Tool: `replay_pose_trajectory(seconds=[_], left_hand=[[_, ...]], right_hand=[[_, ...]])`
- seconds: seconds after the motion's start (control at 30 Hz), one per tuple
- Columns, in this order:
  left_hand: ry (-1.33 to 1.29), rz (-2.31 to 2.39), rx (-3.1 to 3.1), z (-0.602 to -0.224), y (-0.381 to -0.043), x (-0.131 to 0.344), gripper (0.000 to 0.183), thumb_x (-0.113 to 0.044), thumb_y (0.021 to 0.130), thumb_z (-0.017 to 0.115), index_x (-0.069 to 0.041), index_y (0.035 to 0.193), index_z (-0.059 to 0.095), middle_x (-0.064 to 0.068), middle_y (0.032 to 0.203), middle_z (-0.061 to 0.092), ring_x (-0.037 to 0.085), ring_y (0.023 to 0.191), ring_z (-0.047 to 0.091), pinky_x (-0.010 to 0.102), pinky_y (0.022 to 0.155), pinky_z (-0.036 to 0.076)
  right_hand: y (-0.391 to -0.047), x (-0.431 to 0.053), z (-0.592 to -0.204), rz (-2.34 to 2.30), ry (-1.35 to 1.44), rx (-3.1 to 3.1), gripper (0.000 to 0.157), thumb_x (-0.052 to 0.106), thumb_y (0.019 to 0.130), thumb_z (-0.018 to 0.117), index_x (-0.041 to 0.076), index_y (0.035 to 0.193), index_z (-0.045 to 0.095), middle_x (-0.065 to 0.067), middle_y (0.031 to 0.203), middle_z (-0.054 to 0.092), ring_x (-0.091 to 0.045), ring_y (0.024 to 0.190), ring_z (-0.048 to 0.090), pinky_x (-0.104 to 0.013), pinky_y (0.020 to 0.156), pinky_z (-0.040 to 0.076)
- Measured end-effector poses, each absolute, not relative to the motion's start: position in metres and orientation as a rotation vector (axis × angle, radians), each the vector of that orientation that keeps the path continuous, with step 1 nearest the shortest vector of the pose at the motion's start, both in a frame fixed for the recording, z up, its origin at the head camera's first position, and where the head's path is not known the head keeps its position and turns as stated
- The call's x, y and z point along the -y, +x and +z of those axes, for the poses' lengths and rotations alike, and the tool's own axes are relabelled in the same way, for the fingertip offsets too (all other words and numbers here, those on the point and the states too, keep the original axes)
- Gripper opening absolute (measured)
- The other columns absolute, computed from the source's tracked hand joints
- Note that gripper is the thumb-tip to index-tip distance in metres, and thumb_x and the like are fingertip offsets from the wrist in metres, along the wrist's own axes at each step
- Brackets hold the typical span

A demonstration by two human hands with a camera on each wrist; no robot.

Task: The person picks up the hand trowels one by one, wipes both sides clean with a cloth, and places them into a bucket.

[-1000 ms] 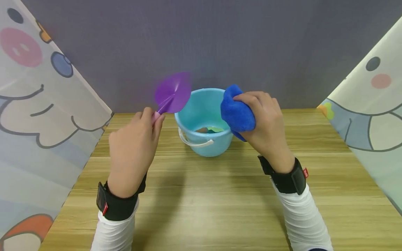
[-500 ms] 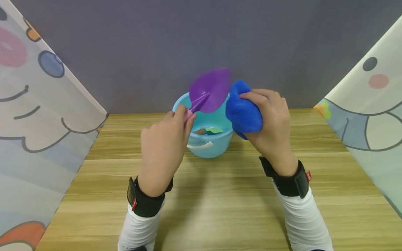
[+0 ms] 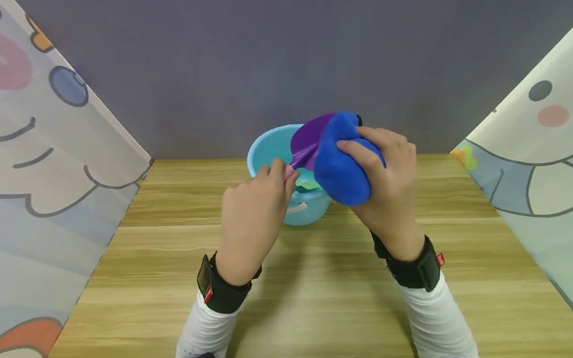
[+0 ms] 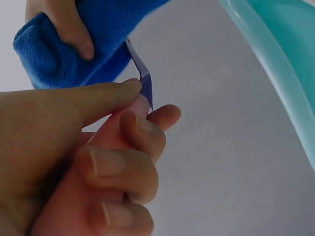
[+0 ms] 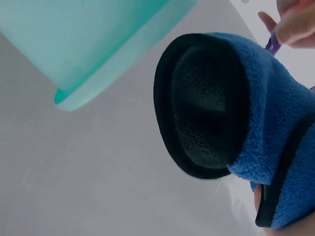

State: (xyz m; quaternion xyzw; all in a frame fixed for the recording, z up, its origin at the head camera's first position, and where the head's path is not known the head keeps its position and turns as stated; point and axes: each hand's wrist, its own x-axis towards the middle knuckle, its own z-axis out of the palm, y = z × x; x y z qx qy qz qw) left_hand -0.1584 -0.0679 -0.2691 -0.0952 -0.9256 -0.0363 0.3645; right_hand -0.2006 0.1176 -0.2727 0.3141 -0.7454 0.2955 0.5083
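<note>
My left hand grips the pink handle of a purple toy shovel, its fingers wrapped round it in the left wrist view. The blade tilts up above the bucket's rim. A bunched blue cloth with a dark underside and black edging is gripped in my right hand. It overlaps the right part of the blade, hiding it in the head view. Behind both hands a light blue bucket stands on the table, partly covered by them.
Inside the bucket lies a light green piece. The bucket's white handle hangs at its front. A grey wall rises behind the wooden table, with cartoon-printed panels on both sides.
My left hand has carried the shovel rightward across the bucket until its blade meets the cloth in view. My right hand has stayed nearly in place, with the cloth turned slightly over the blade.
</note>
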Motion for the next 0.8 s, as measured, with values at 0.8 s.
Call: replay_pose_trajectory(seconds=[0.8], left_hand=[[-0.406,-0.089,2.306,-0.269,-0.159,0.067,0.026,-0.014,0.087,0.063,-0.011,0.062,0.058,0.0,0.051,0.054,0.011,0.036,0.04,0.03,0.029,0.033]], right_hand=[[-0.205,-0.104,-0.28,0.595,0.937,1.951,0.062,0.033,0.064,0.083,0.012,0.119,0.065,-0.019,0.123,0.066,-0.034,0.127,0.048,-0.059,0.097,0.035]])
